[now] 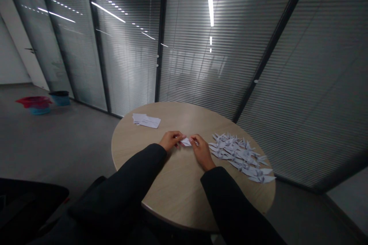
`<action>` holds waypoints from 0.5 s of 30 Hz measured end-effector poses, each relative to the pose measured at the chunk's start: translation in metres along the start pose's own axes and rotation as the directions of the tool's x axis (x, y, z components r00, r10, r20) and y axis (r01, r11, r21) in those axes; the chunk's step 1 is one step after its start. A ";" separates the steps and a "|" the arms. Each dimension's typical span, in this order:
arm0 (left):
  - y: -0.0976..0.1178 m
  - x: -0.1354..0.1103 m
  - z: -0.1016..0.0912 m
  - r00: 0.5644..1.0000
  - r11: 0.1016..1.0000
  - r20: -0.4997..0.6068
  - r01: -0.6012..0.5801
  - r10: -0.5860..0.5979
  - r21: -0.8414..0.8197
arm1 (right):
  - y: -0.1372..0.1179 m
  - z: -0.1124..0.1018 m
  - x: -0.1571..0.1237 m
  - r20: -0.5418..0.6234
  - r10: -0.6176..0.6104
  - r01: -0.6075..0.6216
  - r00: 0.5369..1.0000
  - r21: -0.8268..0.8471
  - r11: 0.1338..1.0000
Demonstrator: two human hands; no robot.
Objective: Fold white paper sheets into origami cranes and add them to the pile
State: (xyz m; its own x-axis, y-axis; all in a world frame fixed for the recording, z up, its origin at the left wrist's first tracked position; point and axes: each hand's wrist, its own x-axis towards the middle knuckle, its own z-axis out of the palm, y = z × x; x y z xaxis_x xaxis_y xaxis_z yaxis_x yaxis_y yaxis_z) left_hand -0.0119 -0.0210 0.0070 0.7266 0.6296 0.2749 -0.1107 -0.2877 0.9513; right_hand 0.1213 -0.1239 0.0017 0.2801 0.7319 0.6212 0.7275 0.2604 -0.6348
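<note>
My left hand (pixel 170 140) and my right hand (pixel 201 151) meet near the middle of a round wooden table (pixel 184 199). Between their fingertips is a small folded piece of white paper (pixel 186 142), held from both sides. Just to the right of my right hand lies a large pile of white origami cranes (pixel 238 157). A small stack of loose paper sheets (pixel 146 121) rests at the table's far side, beyond my left hand and out of its reach of contact.
Glass partitions with slatted blinds (pixel 201 53) stand behind the table. On the grey floor at the left are a red-and-blue basin (pixel 35 104) and a blue bin (pixel 59 98). A dark chair (pixel 28 206) sits at the lower left.
</note>
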 end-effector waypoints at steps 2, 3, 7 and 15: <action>-0.001 -0.001 0.001 0.999 1.000 0.031 0.013 -0.012 -0.026 | 0.000 0.000 0.000 0.000 0.012 -0.012 1.000 0.018 1.000; -0.002 -0.001 0.001 0.999 0.999 0.047 0.019 -0.017 -0.040 | 0.000 0.000 0.000 0.011 0.020 -0.021 1.000 0.030 0.999; -0.005 -0.001 0.003 0.992 0.991 0.112 0.072 -0.059 -0.111 | -0.002 0.001 -0.001 0.057 0.068 -0.073 0.996 0.096 0.993; -0.003 0.003 0.001 0.986 0.963 0.064 0.163 -0.153 -0.216 | -0.004 0.000 -0.001 0.003 -0.008 0.008 1.000 0.053 0.999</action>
State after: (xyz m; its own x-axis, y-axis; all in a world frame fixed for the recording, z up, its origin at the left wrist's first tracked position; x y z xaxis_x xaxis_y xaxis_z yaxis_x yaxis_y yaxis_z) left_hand -0.0092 -0.0189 0.0046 0.7767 0.6189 0.1172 -0.1347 -0.0186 0.9907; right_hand 0.1186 -0.1256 0.0037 0.2723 0.7319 0.6246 0.6954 0.2989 -0.6534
